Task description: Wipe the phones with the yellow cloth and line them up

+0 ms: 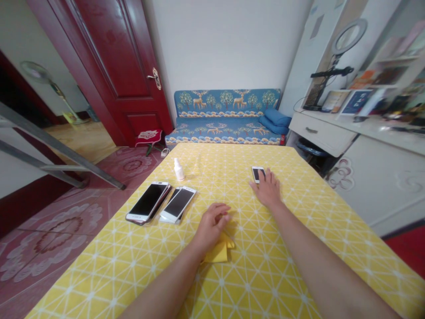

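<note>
On the right side of the table, a small white smartphone (256, 176) with a dark screen lies flat, partly covered by my right hand (268, 189). That hand's fingers are stretched out and apart, reaching over the phone's near right part. My left hand (211, 225) hovers near the table's middle, fingers loosely bent with a gap to the thumb and nothing visible in them. Under its wrist lies a folded yellow cloth (217, 253). To the left, one white phone (178, 204) rests on another, beside a larger stacked phone (148, 201).
A small white spray bottle (179, 170) stands upright behind the phones. The patterned yellow tablecloth (229, 283) covers the table. Beyond its far edge is a blue patterned sofa (226, 126). A white cabinet (358, 133) stands at right, a red stool (148, 136) at left.
</note>
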